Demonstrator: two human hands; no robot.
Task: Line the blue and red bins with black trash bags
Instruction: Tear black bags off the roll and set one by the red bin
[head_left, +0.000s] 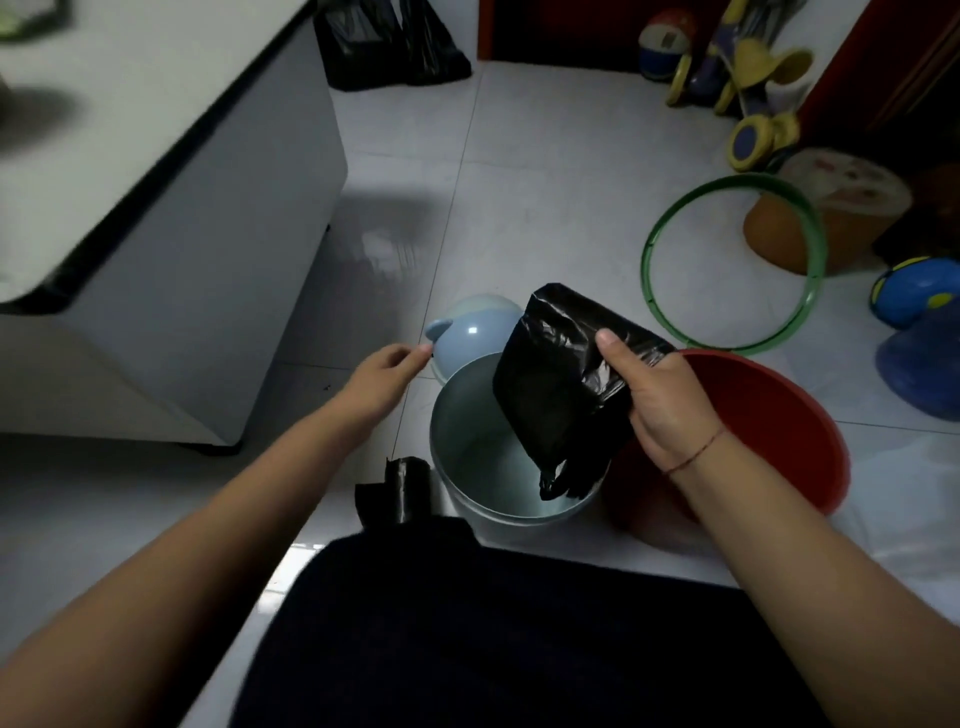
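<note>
A blue bin (467, 441) stands on the floor in front of me, unlined, with a red bin (769, 415) touching its right side. My right hand (660, 400) grips a folded black trash bag (556, 384) and holds it above the blue bin's mouth. My left hand (387, 371) hovers left of the bin with fingers relaxed, holding nothing, near the blue dome lid (467, 332) that lies behind the bin. A roll of black bags (397, 488) lies on the floor at the bin's left side.
A white chest cabinet (208, 234) fills the left. A green hoop (732, 260), an orange stool (831, 213), blue toys (914, 332) and a ride-on toy (748, 93) crowd the right. Filled black bags (384, 47) sit at the back by the cabinet.
</note>
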